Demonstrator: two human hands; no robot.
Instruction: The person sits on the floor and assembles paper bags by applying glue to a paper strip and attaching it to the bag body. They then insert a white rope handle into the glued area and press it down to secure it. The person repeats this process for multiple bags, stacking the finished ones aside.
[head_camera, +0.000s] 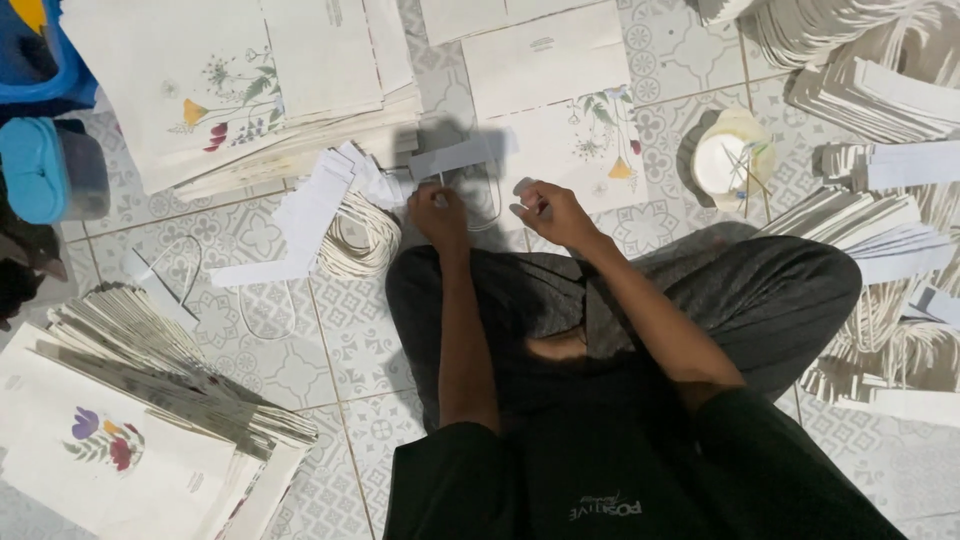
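Black-clad torso and crossed legs in dark trousers (600, 300) are sitting nearest, on the patterned tile floor (350, 330). Left hand (440, 215) is pinching the white cord handle (478, 195) beneath a grey paper strip (455, 157), fingers closed tight. Right hand (548, 212) is curling around something small and pale; I cannot tell what. Coiled cord bundle (360, 240) is lying beside them, flower-printed paper bags (230, 90) beyond. Risk, as I judge it: the cord slipping askew under the strip if the pinch loosens.
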